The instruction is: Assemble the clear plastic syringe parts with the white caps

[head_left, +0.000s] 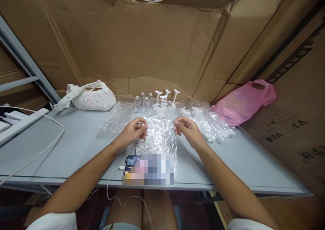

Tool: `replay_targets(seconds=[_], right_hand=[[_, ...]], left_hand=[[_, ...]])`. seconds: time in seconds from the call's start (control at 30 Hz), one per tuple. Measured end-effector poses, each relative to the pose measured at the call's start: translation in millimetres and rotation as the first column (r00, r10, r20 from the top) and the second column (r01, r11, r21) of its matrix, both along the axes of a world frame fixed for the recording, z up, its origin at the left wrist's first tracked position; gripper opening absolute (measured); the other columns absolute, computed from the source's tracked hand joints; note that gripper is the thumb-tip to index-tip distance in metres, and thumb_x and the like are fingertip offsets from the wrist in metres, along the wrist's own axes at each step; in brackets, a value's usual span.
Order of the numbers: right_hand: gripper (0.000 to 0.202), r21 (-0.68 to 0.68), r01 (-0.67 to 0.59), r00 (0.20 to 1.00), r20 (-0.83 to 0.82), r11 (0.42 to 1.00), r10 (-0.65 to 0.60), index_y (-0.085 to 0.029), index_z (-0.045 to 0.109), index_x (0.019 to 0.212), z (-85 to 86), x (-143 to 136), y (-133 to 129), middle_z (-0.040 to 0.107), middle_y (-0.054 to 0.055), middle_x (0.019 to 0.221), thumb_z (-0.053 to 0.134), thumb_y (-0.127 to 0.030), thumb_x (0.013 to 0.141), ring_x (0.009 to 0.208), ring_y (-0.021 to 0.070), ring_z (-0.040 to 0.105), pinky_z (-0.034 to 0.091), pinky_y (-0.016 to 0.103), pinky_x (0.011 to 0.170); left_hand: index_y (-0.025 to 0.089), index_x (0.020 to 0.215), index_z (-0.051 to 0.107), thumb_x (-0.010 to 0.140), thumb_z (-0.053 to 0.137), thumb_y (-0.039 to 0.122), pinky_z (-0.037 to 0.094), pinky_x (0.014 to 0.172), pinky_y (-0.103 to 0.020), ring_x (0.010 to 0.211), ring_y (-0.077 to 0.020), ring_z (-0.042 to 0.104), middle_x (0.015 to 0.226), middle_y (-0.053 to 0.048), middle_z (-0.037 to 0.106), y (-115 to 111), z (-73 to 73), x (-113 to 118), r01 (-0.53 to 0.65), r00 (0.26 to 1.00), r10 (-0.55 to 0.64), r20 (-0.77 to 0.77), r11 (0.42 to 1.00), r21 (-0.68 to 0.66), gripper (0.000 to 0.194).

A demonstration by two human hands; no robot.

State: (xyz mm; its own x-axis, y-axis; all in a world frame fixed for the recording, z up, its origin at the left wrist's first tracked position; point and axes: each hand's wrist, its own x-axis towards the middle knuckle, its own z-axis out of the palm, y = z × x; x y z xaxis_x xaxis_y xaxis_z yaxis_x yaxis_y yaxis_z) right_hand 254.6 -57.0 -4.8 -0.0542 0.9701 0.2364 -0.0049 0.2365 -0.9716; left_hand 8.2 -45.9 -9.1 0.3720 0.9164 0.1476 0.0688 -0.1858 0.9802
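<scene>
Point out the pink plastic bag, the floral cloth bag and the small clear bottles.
pink plastic bag (243, 103), head view, on the middle of its crumpled body.
floral cloth bag (94, 99), head view, on its rounded front side.
small clear bottles (144, 103), head view, on a front bottle's ribbed body.

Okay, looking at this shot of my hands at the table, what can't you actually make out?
Head view:
- Left hand and right hand: curled fingers hide whatever they pinch.
- Phone: screen blurred out.
- White parts: too small to identify.
- Pink bag: contents hidden by the bag.
</scene>
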Motion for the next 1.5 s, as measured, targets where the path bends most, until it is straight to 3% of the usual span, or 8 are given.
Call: replay_targets(seconds=[0.33,0.57,0.77,0.93,1.07,1.2,1.33,1.5], right_hand=[[0.033,-0.056,-0.156,0.978,0.129,0.986,0.162,-0.019,0.061,0.073,7.3,0,-5,0.058,-0.002,0.058,0.074,-0.049,0.071,0.049,0.0111,0.053,0.042,0.027,0.049],[0.035,0.016,0.020,1.000,-0.002,1.000,-0.020,-0.020,0.060,0.080,5.5,6,0,0.060,-0.003,0.059,0.073,-0.051,0.071,0.047,0.0096,0.051,0.042,0.026,0.049],[0.043,-0.097,-0.214,0.971,0.085,0.972,0.222,-0.020,0.055,0.106,2.1,-1,-3,0.069,0.002,0.075,0.072,-0.043,0.073,0.062,0.0156,0.066,0.051,0.030,0.058],[0.036,-0.076,-0.185,0.978,0.082,0.980,0.191,-0.020,0.057,0.100,-3.8,-2,0,0.068,0.000,0.072,0.069,-0.043,0.075,0.056,0.0149,0.065,0.052,0.030,0.055],[0.039,-0.051,-0.129,0.990,0.059,0.990,0.132,-0.019,0.058,0.100,-4.6,1,3,0.066,-0.001,0.071,0.070,-0.045,0.074,0.059,0.0152,0.067,0.051,0.029,0.056],[0.038,-0.057,-0.106,0.994,0.034,0.993,0.108,-0.021,0.058,0.100,-2.9,0,2,0.062,-0.003,0.066,0.072,-0.043,0.073,0.058,0.0156,0.066,0.052,0.030,0.057],[0.035,-0.116,-0.115,0.993,-0.018,0.987,0.114,-0.021,0.057,0.102,-2.9,-2,1,0.064,-0.003,0.069,0.072,-0.036,0.073,0.057,0.0151,0.066,0.054,0.031,0.058],[0.042,-0.226,-0.262,0.964,-0.116,0.938,0.241,-0.022,0.054,0.117,-3.4,1,0,0.069,0.003,0.090,0.064,-0.026,0.077,0.072,0.0174,0.071,0.057,0.034,0.068]], left_hand=[[0.018,0.079,0.052,0.077,0.067,0.045,0.043,0.050,-0.021,0.048,-0.0087,0.053,0.056,0.004,0.058,0,2.8,0,-0.151,0.988,0.150,0.032,0.988,0.037,0.031],[0.017,0.083,0.056,0.076,0.068,0.042,0.045,0.056,-0.024,0.056,-0.0118,0.059,0.065,-0.002,0.066,0,-3.9,2,0.111,0.990,-0.116,-0.075,0.992,-0.059,0.029],[0.016,0.083,0.055,0.079,0.065,0.041,0.044,0.056,-0.024,0.053,-0.0098,0.056,0.065,0.000,0.064,1,-2.5,3,-0.040,0.997,0.040,-0.061,0.999,-0.007,0.026],[0.016,0.093,0.055,0.080,0.065,0.039,0.046,0.055,-0.024,0.053,-0.0106,0.058,0.065,0.001,0.064,4,-3.9,2,-0.087,0.996,0.087,-0.016,0.996,-0.022,0.027],[0.024,0.129,0.039,0.084,0.059,0.028,0.051,0.066,-0.027,0.067,-0.0115,0.066,0.103,-0.006,0.067,4,-6.9,-1,-0.105,0.992,0.102,0.072,0.994,0.042,0.050],[0.026,0.123,0.056,0.083,0.054,0.015,0.050,0.085,-0.033,0.097,-0.0164,0.066,0.136,-0.009,0.052,5,-7.2,-6,0.053,0.998,-0.049,-0.029,0.983,0.174,0.041],[0.027,0.114,0.068,0.081,0.063,0.020,0.046,0.098,-0.039,0.115,-0.0223,0.058,0.142,-0.008,0.048,5,-7.6,-6,0.200,0.970,-0.168,-0.177,0.962,0.185,0.034],[0.026,0.115,0.069,0.083,0.065,0.034,0.045,0.099,-0.039,0.118,-0.0233,0.057,0.136,-0.009,0.056,1,-1.8,-1,0.083,0.991,-0.067,-0.114,0.987,0.136,0.033]])
